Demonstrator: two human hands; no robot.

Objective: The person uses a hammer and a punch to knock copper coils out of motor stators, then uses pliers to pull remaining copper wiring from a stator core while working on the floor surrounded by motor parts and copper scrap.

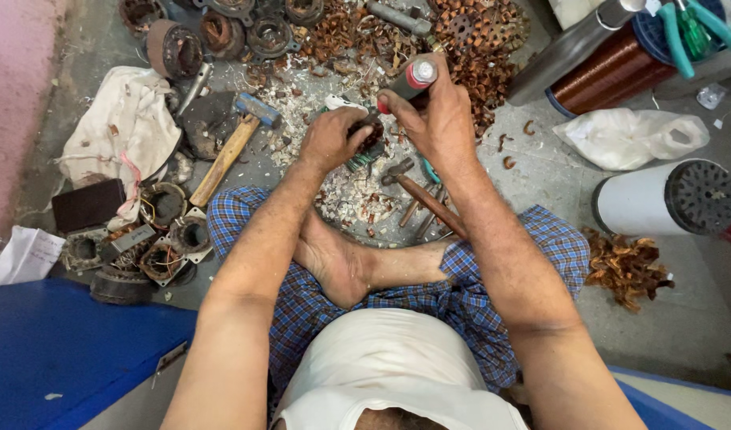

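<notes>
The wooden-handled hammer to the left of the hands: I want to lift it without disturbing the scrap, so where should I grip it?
Grip the hammer by its bare wooden handle, probably near the lower end, coming from above. The handle lies flat and slanted on the floor with its blue head up by the debris, so that end looks least crowded.

Hammers (pixel 222 159) & scrap (pixel 477 40) crowd hands; floor (pixel 556 171) right open.

a floor-level motor repair workshop: rusty round motor stators (pixel 222 32) lie far left, a big spool of copper winding wire (pixel 612 72) far right, a wooden-handled hammer (pixel 234 143) on the littered concrete floor (pixel 556 167).
</notes>
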